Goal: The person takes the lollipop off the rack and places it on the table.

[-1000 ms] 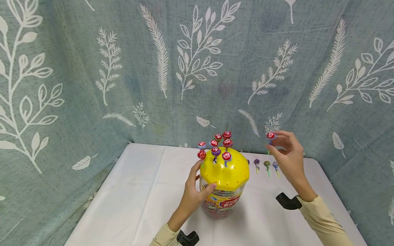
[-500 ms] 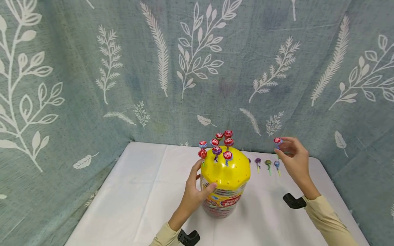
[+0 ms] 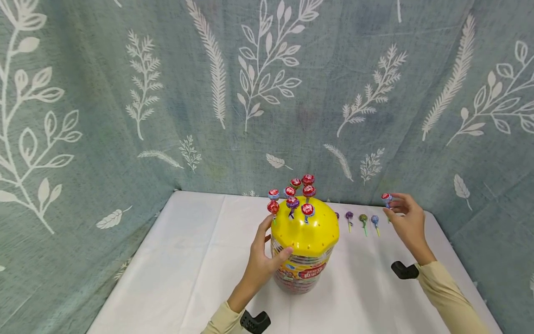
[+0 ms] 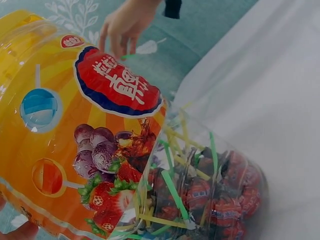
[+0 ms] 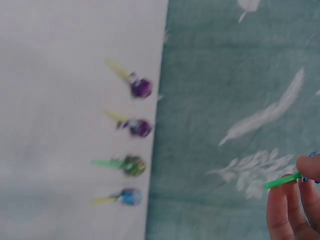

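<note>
A clear candy jar [image 3: 298,280] with a yellow lid [image 3: 319,236] stands on the table. Several wrapped lollipops stick up from the lid's back and left part, a red-and-blue one [image 3: 308,210] foremost. My left hand [image 3: 262,264] grips the jar's upper left side, thumb across the lid's front edge. At the table's back right, my right hand [image 3: 409,227] pinches another lollipop [image 3: 386,198], red and blue, head up. Its green stick [image 5: 281,181] pokes out below the fingers in the right wrist view. Through the jar wall, the left wrist view shows red-wrapped lollipops [image 4: 232,200] inside.
Along the table's back edge lies a row of lollipops: two purple ones [image 5: 141,88], a green one [image 5: 133,165] and a blue one [image 5: 130,196]. The right hand is just right of the blue one. A leaf-patterned curtain [image 3: 271,116] hangs behind the white tabletop [image 3: 200,260].
My right hand has moved right and down toward the table's back right with its lollipop. The left hand keeps its hold on the jar.
</note>
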### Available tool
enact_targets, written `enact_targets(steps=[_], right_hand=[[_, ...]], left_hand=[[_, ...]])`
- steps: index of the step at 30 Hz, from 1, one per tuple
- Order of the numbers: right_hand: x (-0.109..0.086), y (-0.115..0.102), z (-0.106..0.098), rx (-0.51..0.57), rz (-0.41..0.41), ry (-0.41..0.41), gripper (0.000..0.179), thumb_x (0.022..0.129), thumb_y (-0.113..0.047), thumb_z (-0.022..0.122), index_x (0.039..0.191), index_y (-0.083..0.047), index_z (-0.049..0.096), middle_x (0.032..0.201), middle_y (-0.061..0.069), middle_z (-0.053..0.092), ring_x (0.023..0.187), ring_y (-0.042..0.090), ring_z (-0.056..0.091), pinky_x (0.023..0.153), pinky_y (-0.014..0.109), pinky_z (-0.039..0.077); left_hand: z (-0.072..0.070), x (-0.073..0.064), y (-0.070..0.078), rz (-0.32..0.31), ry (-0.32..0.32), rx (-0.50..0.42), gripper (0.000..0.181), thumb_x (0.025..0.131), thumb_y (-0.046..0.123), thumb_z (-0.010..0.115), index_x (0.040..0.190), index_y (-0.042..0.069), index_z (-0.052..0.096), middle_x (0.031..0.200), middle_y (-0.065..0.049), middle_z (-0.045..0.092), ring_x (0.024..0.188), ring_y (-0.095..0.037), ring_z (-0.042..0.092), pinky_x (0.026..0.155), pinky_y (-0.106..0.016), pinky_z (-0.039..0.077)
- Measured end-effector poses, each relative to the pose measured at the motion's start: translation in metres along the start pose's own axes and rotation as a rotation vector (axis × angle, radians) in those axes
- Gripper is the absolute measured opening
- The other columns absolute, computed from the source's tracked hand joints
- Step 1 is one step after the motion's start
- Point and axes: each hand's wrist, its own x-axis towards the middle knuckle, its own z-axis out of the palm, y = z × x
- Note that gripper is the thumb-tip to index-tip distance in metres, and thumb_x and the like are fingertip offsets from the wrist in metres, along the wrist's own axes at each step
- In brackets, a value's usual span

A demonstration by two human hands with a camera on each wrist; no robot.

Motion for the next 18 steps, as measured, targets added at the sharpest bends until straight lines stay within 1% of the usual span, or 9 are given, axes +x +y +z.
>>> enact_targets(steps=[2, 3, 6, 8, 9, 10, 13, 15, 18], right_hand=[[0.001, 0.008, 0.002, -0.010, 0.006, 0.002, 0.038, 0.082, -0.007, 0.071, 0.118, -0.002, 0.059, 0.091, 0.018, 0.063, 0.076, 0.015, 0.059, 0.058, 0.016, 0.047], [0.004, 0.020, 0.003, 0.035, 0.004, 0.003, 0.039, 0.081, -0.011, 0.074, 0.117, -0.004, 0.060, 0.090, 0.015, 0.064, 0.075, 0.015, 0.059, 0.055, 0.017, 0.047], [0.005, 0.033, 0.006, 0.017, 0.025, 0.017, 0.039, 0.080, -0.012, 0.074, 0.116, -0.004, 0.061, 0.088, 0.016, 0.064, 0.076, 0.025, 0.060, 0.055, 0.025, 0.048], [0.006, 0.040, 0.008, -0.020, 0.047, 0.025, 0.039, 0.080, -0.009, 0.073, 0.116, -0.003, 0.061, 0.089, 0.018, 0.065, 0.077, 0.030, 0.061, 0.054, 0.024, 0.047], [0.007, 0.044, 0.009, -0.045, 0.053, 0.027, 0.039, 0.079, -0.007, 0.073, 0.116, -0.002, 0.061, 0.089, 0.019, 0.066, 0.077, 0.030, 0.062, 0.054, 0.020, 0.046], [0.005, 0.041, 0.009, -0.117, 0.069, 0.028, 0.038, 0.080, -0.004, 0.070, 0.117, 0.001, 0.060, 0.090, 0.023, 0.065, 0.078, 0.035, 0.061, 0.055, 0.020, 0.046], [0.006, 0.051, 0.011, -0.171, 0.088, 0.030, 0.037, 0.079, 0.000, 0.070, 0.115, 0.002, 0.060, 0.091, 0.024, 0.066, 0.077, 0.033, 0.061, 0.054, 0.015, 0.043], [0.007, 0.059, 0.012, -0.174, 0.105, 0.034, 0.037, 0.077, 0.001, 0.071, 0.112, 0.002, 0.061, 0.089, 0.023, 0.066, 0.074, 0.031, 0.061, 0.053, 0.018, 0.043], [0.008, 0.070, 0.013, -0.170, 0.111, 0.038, 0.035, 0.075, 0.004, 0.070, 0.109, 0.005, 0.061, 0.086, 0.024, 0.065, 0.072, 0.032, 0.061, 0.053, 0.023, 0.043]], left_hand=[[0.000, 0.000, 0.000, 0.007, 0.003, 0.006, 0.077, 0.083, 0.042, 0.065, 0.148, 0.029, 0.024, 0.148, 0.006, 0.033, 0.134, -0.019, 0.031, 0.098, -0.058, 0.035], [-0.001, 0.000, 0.000, 0.009, 0.005, 0.007, 0.077, 0.083, 0.042, 0.065, 0.148, 0.029, 0.025, 0.148, 0.006, 0.033, 0.134, -0.020, 0.032, 0.098, -0.059, 0.035], [-0.001, 0.001, 0.000, 0.004, 0.006, 0.008, 0.077, 0.084, 0.042, 0.065, 0.148, 0.028, 0.025, 0.148, 0.006, 0.033, 0.134, -0.020, 0.032, 0.097, -0.060, 0.035], [-0.001, 0.001, 0.000, 0.000, 0.005, 0.005, 0.076, 0.084, 0.042, 0.065, 0.147, 0.029, 0.025, 0.148, 0.006, 0.034, 0.134, -0.019, 0.032, 0.097, -0.060, 0.035], [-0.001, 0.001, -0.001, -0.001, 0.005, 0.002, 0.077, 0.083, 0.042, 0.065, 0.147, 0.029, 0.025, 0.148, 0.006, 0.034, 0.134, -0.019, 0.032, 0.097, -0.059, 0.035], [-0.001, 0.001, -0.001, -0.003, 0.004, 0.000, 0.077, 0.083, 0.042, 0.065, 0.147, 0.029, 0.025, 0.148, 0.007, 0.034, 0.134, -0.019, 0.032, 0.098, -0.059, 0.035], [-0.001, 0.001, -0.001, 0.000, 0.002, -0.008, 0.077, 0.083, 0.041, 0.066, 0.147, 0.028, 0.025, 0.148, 0.006, 0.033, 0.134, -0.019, 0.031, 0.098, -0.058, 0.035], [0.000, 0.001, 0.000, 0.005, 0.003, -0.015, 0.077, 0.082, 0.039, 0.067, 0.147, 0.027, 0.026, 0.148, 0.006, 0.034, 0.135, -0.020, 0.031, 0.098, -0.058, 0.035], [0.000, 0.000, 0.001, 0.006, 0.004, -0.024, 0.078, 0.082, 0.038, 0.068, 0.147, 0.026, 0.027, 0.148, 0.004, 0.034, 0.135, -0.021, 0.031, 0.098, -0.059, 0.035]])
